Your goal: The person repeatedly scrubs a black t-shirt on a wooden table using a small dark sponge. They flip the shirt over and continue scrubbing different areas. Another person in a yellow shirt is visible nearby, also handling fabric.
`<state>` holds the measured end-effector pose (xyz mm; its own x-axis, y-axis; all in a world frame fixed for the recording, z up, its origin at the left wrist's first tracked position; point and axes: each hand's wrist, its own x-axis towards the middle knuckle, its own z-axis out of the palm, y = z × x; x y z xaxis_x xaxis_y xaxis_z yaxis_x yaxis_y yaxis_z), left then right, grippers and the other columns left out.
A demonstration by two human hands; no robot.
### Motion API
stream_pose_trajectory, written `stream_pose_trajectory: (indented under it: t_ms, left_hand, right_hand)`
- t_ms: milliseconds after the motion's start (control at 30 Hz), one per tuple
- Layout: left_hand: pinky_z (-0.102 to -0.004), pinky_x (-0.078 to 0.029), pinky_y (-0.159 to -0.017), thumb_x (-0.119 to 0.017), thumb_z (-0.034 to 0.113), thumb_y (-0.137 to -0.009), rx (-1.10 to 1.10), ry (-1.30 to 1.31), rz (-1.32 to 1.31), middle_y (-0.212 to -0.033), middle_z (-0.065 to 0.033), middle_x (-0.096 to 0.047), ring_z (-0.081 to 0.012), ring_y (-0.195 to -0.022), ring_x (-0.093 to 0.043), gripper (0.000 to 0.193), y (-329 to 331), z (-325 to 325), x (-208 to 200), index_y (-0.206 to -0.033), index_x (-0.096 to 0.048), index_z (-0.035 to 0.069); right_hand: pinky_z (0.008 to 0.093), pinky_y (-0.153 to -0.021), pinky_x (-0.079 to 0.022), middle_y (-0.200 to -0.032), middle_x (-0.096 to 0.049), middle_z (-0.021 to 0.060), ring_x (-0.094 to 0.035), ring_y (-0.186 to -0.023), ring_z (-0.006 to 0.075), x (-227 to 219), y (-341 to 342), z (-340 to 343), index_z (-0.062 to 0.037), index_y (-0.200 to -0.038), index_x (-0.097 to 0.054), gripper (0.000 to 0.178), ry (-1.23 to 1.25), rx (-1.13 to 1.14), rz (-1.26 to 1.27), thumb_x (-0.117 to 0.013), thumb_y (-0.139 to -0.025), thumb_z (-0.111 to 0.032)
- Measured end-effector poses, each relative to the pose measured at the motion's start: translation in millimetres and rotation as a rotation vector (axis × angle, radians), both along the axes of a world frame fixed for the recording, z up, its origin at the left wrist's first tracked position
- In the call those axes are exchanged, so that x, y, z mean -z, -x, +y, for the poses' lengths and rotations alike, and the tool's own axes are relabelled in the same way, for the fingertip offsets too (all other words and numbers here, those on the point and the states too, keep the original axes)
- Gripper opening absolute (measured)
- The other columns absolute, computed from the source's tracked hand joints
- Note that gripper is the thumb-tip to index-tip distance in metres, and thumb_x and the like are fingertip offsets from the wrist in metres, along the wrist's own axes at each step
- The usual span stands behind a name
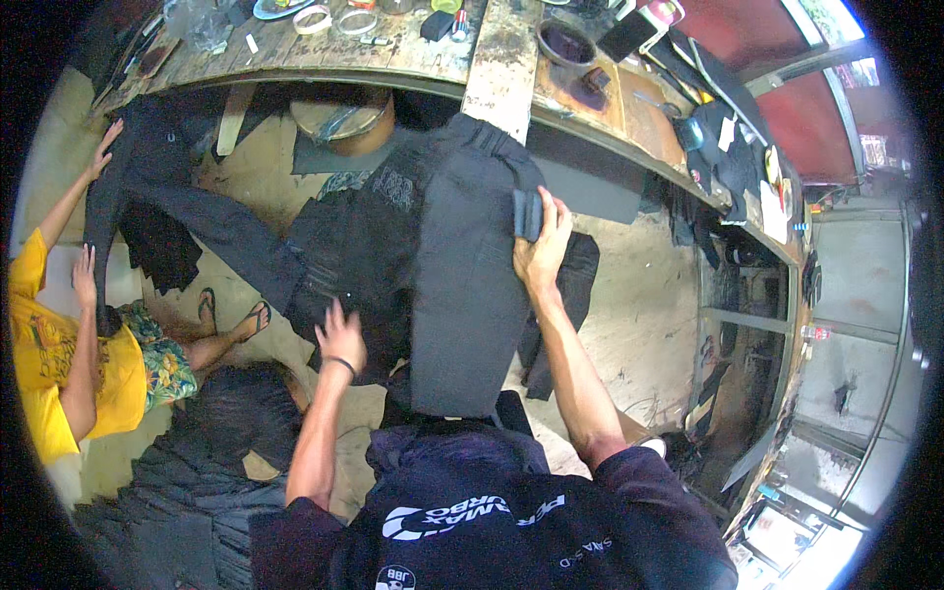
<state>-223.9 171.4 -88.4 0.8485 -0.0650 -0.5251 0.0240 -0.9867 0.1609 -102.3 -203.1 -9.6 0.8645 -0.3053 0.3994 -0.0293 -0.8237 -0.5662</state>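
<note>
Weathered wooden desk (393, 54), stained and scattered with small items, curves across the upper part of the view above a pale, dirty floor (639, 295). Centrally placed is a black garment (467, 285), its long, straight-sided panel charcoal in tone, matte and mostly smooth. At its upper end, close to the desk edge, the cloth gathers into a ridged band (492, 140); a faint pale marking (395, 187) shows on the darker, more rumpled cloth to the left. Its lower end reaches the wearer's lap.

Relative to the hands, the panel lies between them. The right hand (544, 246) is at the panel's upper right edge, fingers curled around a small blue-grey piece (528, 214) whose material cannot be told. The left hand (341, 339), blurred, has its fingers spread and holds nothing visible; it is over the dark cloth left of the panel, and whether it touches cannot be told. At far left, a person in a yellow shirt (88, 369) has both arms extended to other dark cloth (147, 167).
</note>
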Motion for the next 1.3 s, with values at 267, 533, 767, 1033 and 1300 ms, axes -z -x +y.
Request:
stream_pose_trajectory:
  t_ms: [267,533,767,1033,1300]
  left_hand:
    - [-0.0742,-0.005,-0.129,-0.061,0.073,-0.093,0.764,0.398,-0.540,-0.181,-0.0165,-0.017,-0.0378,-0.167,-0.014,0.103,-245,-191,-114,-0.172,-0.027,0.018]
    - [-0.0726,-0.012,-0.127,-0.072,0.088,-0.074,1.024,0.520,-0.723,-0.166,-0.0198,-0.039,-0.0393,-0.157,-0.031,0.106,-353,-271,-100,-0.145,-0.059,0.011]
    - [-0.0481,-0.051,-0.102,-0.056,0.106,-0.064,1.181,0.366,-0.366,-0.092,-0.0182,-0.077,-0.0336,-0.103,-0.071,0.108,-380,-303,-105,-0.091,-0.082,0.005]
    - [-0.0468,-0.057,-0.088,-0.052,0.110,-0.061,1.129,0.353,-0.358,-0.087,-0.0222,-0.078,-0.0368,-0.091,-0.077,0.113,-384,-315,-94,-0.085,-0.083,0.004]
    - [-0.0447,-0.053,-0.088,-0.052,0.108,-0.065,1.043,0.272,-0.403,-0.087,-0.0129,-0.079,-0.0304,-0.097,-0.074,0.107,-375,-313,-102,-0.087,-0.083,0.008]
  right_hand:
    - [0.0553,-0.118,-0.038,-0.145,-0.056,0.0272,-0.048,-0.138,0.0467,6,-40,-43,-0.0075,-0.156,-0.050,0.072,-0.002,0.009,-0.016,-0.080,-0.090,-0.015]
    - [0.0450,-0.122,-0.044,-0.145,-0.068,0.0199,-0.060,-0.140,0.0360,-49,28,30,0.0010,-0.142,-0.067,0.070,-0.312,-0.264,0.136,-0.074,-0.073,0.009]
    - [0.0492,-0.127,-0.039,-0.154,-0.059,0.0184,-0.051,-0.150,0.0367,-42,-15,28,-0.0069,-0.149,-0.064,0.087,-0.340,-0.953,0.541,-0.075,-0.063,-0.001]
    - [0.0522,-0.122,-0.044,-0.144,-0.069,0.0181,-0.060,-0.141,0.0373,-37,-25,43,-0.0048,-0.134,-0.073,0.059,-0.421,-0.908,0.336,-0.078,-0.075,-0.007]
    - [0.0558,-0.127,-0.038,-0.149,-0.067,0.0151,-0.057,-0.145,0.0360,-39,-17,30,-0.0068,-0.139,-0.071,0.071,-0.373,-0.658,0.326,-0.068,-0.069,0.004]
